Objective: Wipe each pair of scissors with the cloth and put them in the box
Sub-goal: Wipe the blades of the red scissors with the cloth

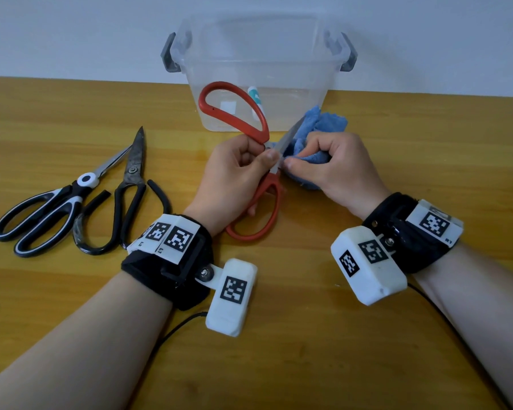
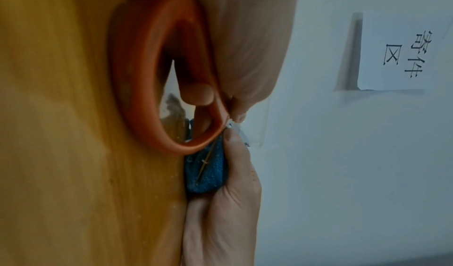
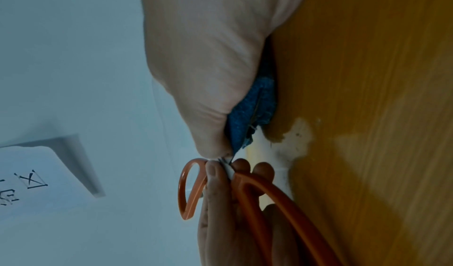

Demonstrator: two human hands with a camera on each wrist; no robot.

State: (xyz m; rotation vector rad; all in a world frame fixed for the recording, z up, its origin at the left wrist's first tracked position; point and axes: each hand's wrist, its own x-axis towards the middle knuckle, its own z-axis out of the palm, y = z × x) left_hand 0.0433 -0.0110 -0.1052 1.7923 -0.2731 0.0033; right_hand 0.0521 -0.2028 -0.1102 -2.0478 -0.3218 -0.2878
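My left hand (image 1: pixel 249 164) grips the red-handled scissors (image 1: pixel 249 235) at the pivot, thumb on the blade base; their handles are spread wide apart. My right hand (image 1: pixel 305 152) pinches the blue cloth (image 1: pixel 323 119) around one blade, and the other blade (image 1: pixel 290 134) points up and right over the cloth. In the left wrist view a red handle loop (image 2: pixel 137 76) fills the middle, with the cloth (image 2: pixel 206 173) under the right hand (image 2: pixel 232 192). The right wrist view shows the cloth (image 3: pixel 252 107) against the table and the scissors (image 3: pixel 282 198). The clear box (image 1: pixel 264 54) stands behind.
Black-and-white handled scissors (image 1: pixel 57 208) and all-black scissors (image 1: pixel 132 173) lie side by side on the wooden table at the left. A small white and teal item (image 1: pixel 255 97) shows inside the box. The box has grey latches and stands against the wall.
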